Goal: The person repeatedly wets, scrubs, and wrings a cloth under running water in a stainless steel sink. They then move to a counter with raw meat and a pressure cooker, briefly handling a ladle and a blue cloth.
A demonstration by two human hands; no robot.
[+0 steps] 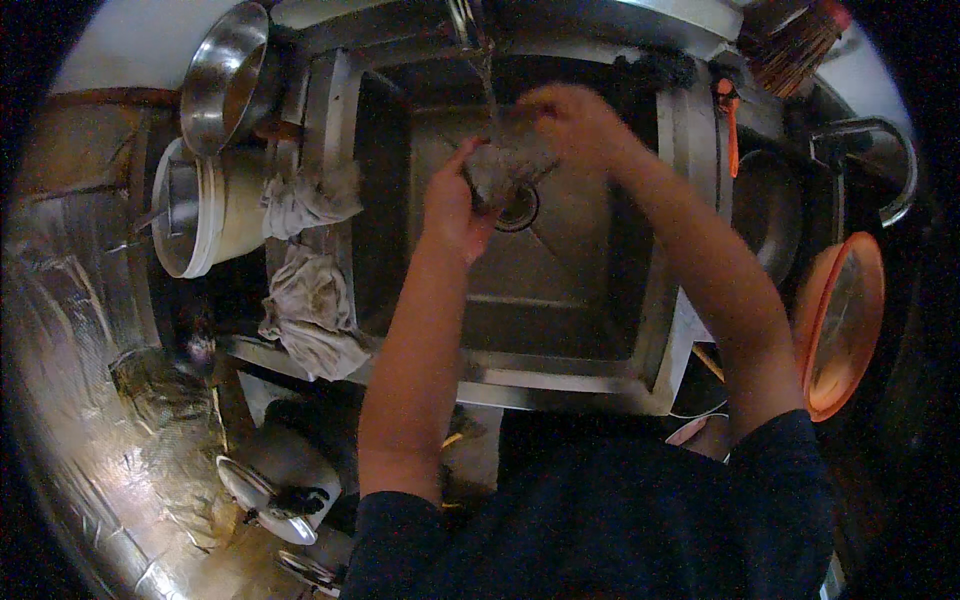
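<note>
Water (489, 90) runs from a metal faucet (466, 22) into a deep stainless steel sink (525, 277). Under the stream my left hand (454, 206) holds a greyish, see-through item (502, 161), blurred, perhaps a bowl or a piece of film; its exact kind cannot be told. My right hand (574, 124) is at the upper right side of this item, its fingers bent and blurred; whether they grip it is unclear. Below the item shows the round drain (519, 210) in the sink floor.
Crumpled cloths (311, 300) lie on the sink's left edge. Further left are a white bucket (214, 217) and a metal bowl (225, 79). On the right are an orange-handled tool (732, 135), a dark pan (769, 214), an orange-rimmed basin (844, 326) and a bristle brush or whisk (799, 49).
</note>
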